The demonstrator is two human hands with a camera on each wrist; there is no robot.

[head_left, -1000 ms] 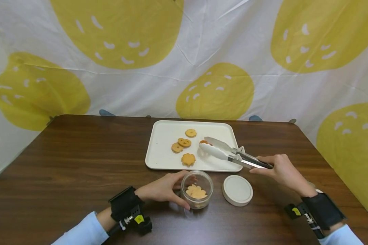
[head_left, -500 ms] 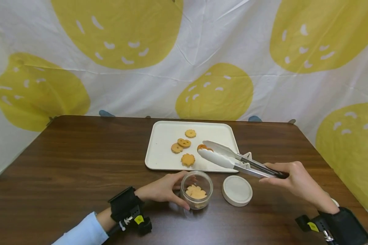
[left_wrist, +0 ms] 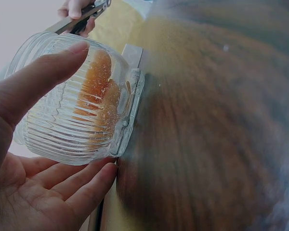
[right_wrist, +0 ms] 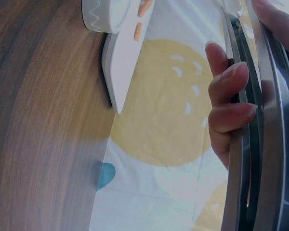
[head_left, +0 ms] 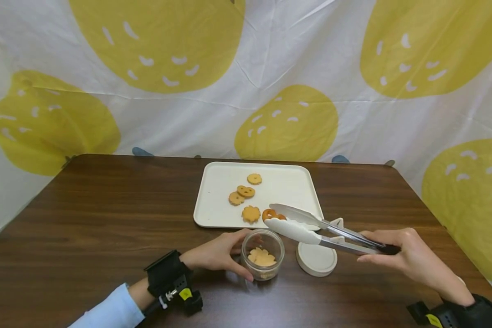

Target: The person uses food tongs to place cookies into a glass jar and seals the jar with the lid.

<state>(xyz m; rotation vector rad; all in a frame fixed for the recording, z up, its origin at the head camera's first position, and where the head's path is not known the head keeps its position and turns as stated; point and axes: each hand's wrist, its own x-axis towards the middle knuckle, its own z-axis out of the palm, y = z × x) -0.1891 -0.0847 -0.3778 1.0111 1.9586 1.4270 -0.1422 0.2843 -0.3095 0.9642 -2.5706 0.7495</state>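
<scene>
My left hand (head_left: 225, 252) grips a ribbed glass jar (head_left: 263, 273) that stands on the table, its mouth uncovered. Inside it lie several pale cookies (head_left: 262, 257). In the left wrist view, my thumb and fingers lie around the jar wall (left_wrist: 53, 139). My right hand (head_left: 414, 259) holds white-tipped tongs (head_left: 340, 239) by their handles; in the right wrist view the fingers (right_wrist: 229, 82) curl around them. Between the tong tips is a brown pretzel-shaped cookie (head_left: 271, 214), over the tray's front edge, just behind the jar.
A white tray (head_left: 213, 177) behind the jar bears several cookies, among them a flower-shaped one (head_left: 251, 214) and a pretzel-shaped one (head_left: 246, 191). A white round lid (head_left: 317, 262) lies right of the jar, partly under the tongs in the head view. A fruit-print cloth (head_left: 180, 123) hangs behind the table (head_left: 106, 218).
My right hand has drawn back toward the lower right. The tongs and the brown cookie have come from the tray's middle toward the jar. My left hand and the jar have stayed in place.
</scene>
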